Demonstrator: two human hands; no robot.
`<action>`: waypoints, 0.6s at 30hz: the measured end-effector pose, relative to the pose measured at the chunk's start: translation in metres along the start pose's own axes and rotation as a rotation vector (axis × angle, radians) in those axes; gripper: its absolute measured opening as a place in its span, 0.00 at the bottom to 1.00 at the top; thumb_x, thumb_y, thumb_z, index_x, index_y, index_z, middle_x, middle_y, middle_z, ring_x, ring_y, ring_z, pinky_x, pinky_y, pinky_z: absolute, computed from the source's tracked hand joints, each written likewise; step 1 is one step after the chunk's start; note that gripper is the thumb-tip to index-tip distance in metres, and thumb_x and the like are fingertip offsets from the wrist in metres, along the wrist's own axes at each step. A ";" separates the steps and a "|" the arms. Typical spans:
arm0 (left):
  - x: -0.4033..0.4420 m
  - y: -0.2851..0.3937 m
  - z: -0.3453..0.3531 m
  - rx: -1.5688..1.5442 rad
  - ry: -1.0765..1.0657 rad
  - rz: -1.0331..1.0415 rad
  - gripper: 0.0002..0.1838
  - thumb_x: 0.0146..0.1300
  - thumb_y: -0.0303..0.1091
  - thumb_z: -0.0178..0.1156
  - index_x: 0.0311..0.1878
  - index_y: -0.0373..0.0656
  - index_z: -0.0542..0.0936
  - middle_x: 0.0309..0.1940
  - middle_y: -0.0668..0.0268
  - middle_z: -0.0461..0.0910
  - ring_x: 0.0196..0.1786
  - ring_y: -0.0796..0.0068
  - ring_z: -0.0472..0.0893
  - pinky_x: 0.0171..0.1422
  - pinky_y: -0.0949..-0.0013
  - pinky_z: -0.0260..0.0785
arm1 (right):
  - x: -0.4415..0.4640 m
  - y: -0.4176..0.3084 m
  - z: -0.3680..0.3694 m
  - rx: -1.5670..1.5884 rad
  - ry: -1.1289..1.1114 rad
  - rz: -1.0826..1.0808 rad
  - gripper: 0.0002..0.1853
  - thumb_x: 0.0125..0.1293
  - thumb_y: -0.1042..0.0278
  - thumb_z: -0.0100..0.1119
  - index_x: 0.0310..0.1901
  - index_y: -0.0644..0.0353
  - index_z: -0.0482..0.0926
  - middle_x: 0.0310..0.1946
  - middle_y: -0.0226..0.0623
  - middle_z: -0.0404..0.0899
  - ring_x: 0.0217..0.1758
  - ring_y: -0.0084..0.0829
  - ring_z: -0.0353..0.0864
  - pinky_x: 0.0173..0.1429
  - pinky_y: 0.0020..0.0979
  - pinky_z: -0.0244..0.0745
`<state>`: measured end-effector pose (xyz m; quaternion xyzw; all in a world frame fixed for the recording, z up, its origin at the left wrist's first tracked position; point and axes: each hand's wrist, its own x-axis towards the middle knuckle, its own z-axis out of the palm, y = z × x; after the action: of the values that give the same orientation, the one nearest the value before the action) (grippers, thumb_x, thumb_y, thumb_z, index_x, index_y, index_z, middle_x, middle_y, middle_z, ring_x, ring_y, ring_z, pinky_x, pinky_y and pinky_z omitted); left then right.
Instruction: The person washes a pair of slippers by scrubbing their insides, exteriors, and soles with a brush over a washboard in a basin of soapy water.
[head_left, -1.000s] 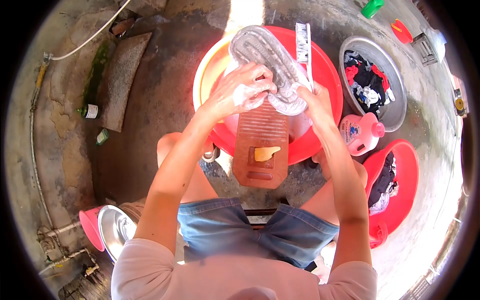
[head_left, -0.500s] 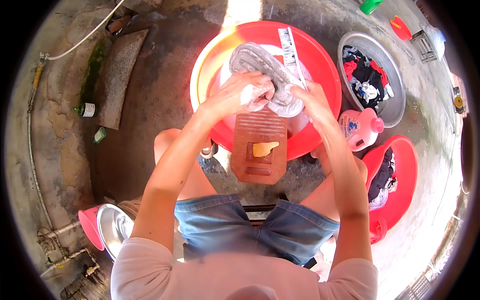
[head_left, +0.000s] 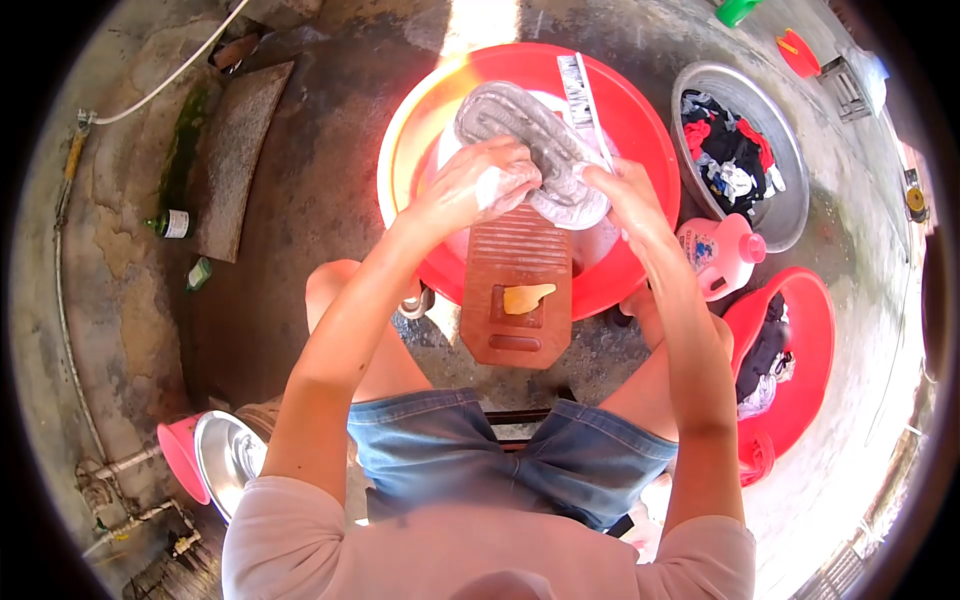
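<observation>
A grey shoe (head_left: 535, 130), its sole facing up, is held over a red basin (head_left: 650, 150). My left hand (head_left: 487, 182), with suds on it, has its fingers closed at the shoe's near left edge. My right hand (head_left: 628, 195) grips the shoe's near right end and also the handle of a white brush (head_left: 578, 92), whose bristle end points away from me. Under the shoe a brown washboard (head_left: 518, 250) leans out of the basin toward me, with a yellow piece of soap (head_left: 527, 297) in its recess.
At the right are a metal basin of clothes (head_left: 795, 205), a pink jug (head_left: 725, 262) and a red tub with clothes (head_left: 815, 350). Far left lie a green bottle (head_left: 175, 223) and a flat slab (head_left: 240, 165). A metal bowl (head_left: 225, 465) stands lower left.
The shoe and brush have come down a little toward me, and the brush has tilted left. Both hands keep their hold.
</observation>
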<state>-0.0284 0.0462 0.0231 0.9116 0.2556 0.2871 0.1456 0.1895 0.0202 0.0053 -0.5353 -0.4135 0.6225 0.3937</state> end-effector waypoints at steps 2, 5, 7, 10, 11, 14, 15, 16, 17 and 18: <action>0.001 0.000 0.000 -0.035 -0.027 0.005 0.06 0.46 0.22 0.63 0.30 0.40 0.78 0.28 0.64 0.76 0.36 0.61 0.77 0.38 0.62 0.71 | -0.002 -0.002 0.001 -0.036 -0.010 -0.022 0.17 0.55 0.63 0.61 0.42 0.68 0.80 0.34 0.35 0.81 0.38 0.23 0.78 0.44 0.26 0.69; 0.001 -0.002 0.000 -0.165 -0.050 -0.043 0.07 0.46 0.21 0.62 0.31 0.40 0.78 0.27 0.63 0.77 0.35 0.62 0.77 0.37 0.64 0.71 | -0.001 -0.002 0.000 -0.088 -0.017 -0.030 0.17 0.55 0.64 0.61 0.42 0.69 0.80 0.35 0.35 0.82 0.39 0.23 0.78 0.45 0.26 0.69; 0.001 -0.001 -0.003 -0.155 -0.018 -0.085 0.07 0.46 0.20 0.61 0.31 0.40 0.78 0.27 0.63 0.77 0.34 0.63 0.77 0.37 0.65 0.71 | 0.000 -0.002 -0.001 -0.091 -0.026 -0.046 0.17 0.55 0.64 0.61 0.42 0.69 0.80 0.35 0.35 0.82 0.39 0.23 0.78 0.46 0.27 0.69; 0.001 -0.002 -0.006 -0.131 0.010 -0.147 0.07 0.46 0.19 0.61 0.30 0.40 0.79 0.26 0.63 0.78 0.32 0.64 0.78 0.37 0.66 0.71 | 0.000 -0.007 0.000 -0.022 -0.044 -0.050 0.17 0.56 0.65 0.60 0.43 0.69 0.80 0.35 0.36 0.81 0.40 0.23 0.78 0.47 0.27 0.69; 0.000 -0.003 -0.005 -0.123 0.016 -0.167 0.07 0.46 0.19 0.61 0.30 0.39 0.79 0.26 0.63 0.78 0.32 0.65 0.78 0.37 0.66 0.72 | 0.000 -0.008 0.000 -0.032 -0.037 -0.050 0.17 0.56 0.65 0.60 0.43 0.69 0.80 0.35 0.36 0.81 0.40 0.23 0.78 0.47 0.27 0.69; -0.001 -0.004 -0.002 -0.062 0.064 -0.173 0.06 0.46 0.19 0.61 0.30 0.39 0.79 0.26 0.64 0.78 0.32 0.65 0.78 0.37 0.67 0.71 | 0.000 -0.009 -0.002 -0.088 -0.017 -0.036 0.17 0.56 0.66 0.59 0.44 0.69 0.80 0.36 0.36 0.81 0.41 0.23 0.77 0.48 0.27 0.69; -0.002 -0.005 0.000 -0.079 0.071 -0.194 0.06 0.46 0.19 0.61 0.30 0.39 0.79 0.26 0.64 0.78 0.32 0.65 0.78 0.37 0.67 0.71 | -0.001 -0.010 -0.003 -0.125 -0.013 -0.023 0.17 0.56 0.66 0.59 0.44 0.69 0.80 0.37 0.36 0.81 0.41 0.23 0.77 0.48 0.27 0.68; -0.002 -0.006 0.002 -0.096 0.077 -0.215 0.06 0.47 0.19 0.61 0.30 0.39 0.79 0.26 0.63 0.78 0.32 0.65 0.78 0.37 0.67 0.71 | -0.002 -0.010 -0.004 -0.162 -0.007 -0.009 0.17 0.56 0.66 0.59 0.45 0.69 0.79 0.37 0.36 0.81 0.41 0.23 0.77 0.48 0.26 0.68; -0.002 -0.006 0.003 -0.113 0.084 -0.236 0.06 0.47 0.19 0.61 0.30 0.39 0.79 0.26 0.63 0.78 0.32 0.65 0.78 0.37 0.68 0.71 | -0.003 -0.011 -0.004 -0.126 -0.013 -0.025 0.18 0.56 0.66 0.59 0.45 0.69 0.79 0.37 0.36 0.81 0.41 0.23 0.77 0.48 0.27 0.68; -0.002 -0.006 0.003 -0.109 0.090 -0.248 0.06 0.47 0.19 0.61 0.30 0.39 0.79 0.26 0.63 0.79 0.32 0.64 0.78 0.38 0.68 0.71 | -0.003 -0.011 -0.004 -0.090 -0.020 -0.040 0.18 0.56 0.66 0.59 0.46 0.69 0.79 0.38 0.36 0.81 0.41 0.23 0.77 0.48 0.27 0.68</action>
<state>-0.0299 0.0497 0.0177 0.8500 0.3565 0.3209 0.2178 0.1941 0.0218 0.0161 -0.5376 -0.4556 0.6008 0.3775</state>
